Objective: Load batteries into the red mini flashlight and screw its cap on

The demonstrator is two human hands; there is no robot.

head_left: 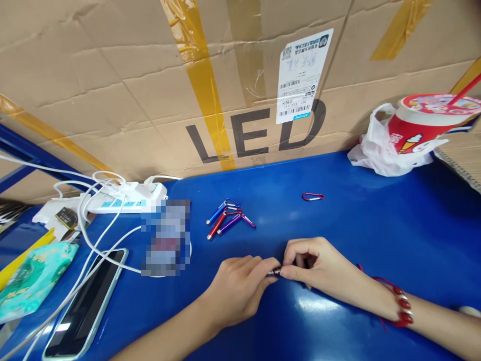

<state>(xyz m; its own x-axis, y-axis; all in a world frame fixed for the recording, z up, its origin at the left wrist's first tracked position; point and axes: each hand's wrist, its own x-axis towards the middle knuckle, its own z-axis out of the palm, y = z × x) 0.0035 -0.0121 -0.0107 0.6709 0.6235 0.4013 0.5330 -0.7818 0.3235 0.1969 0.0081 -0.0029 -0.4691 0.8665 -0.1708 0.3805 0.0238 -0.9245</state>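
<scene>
My left hand (242,286) is closed around a small dark cylinder (274,272), of which only a short end with a silver and reddish look shows. My right hand (313,260), with a red beaded bracelet on its wrist, pinches at that same end with thumb and fingers. Most of the cylinder is hidden in my left hand. Beyond the hands lie three mini flashlights with carabiner clips: a blue one (215,214), a red one (217,225) and a purple one (229,223). Farther back on the right rests a loose red carabiner (313,197).
A big cardboard box (124,100) stands behind the blue table (270,183). At left are a power strip (124,203), white cables, a phone (86,306), a blurred-out item (165,238) and a green tissue pack (33,281). A red cup (417,130) in a plastic bag stands back right.
</scene>
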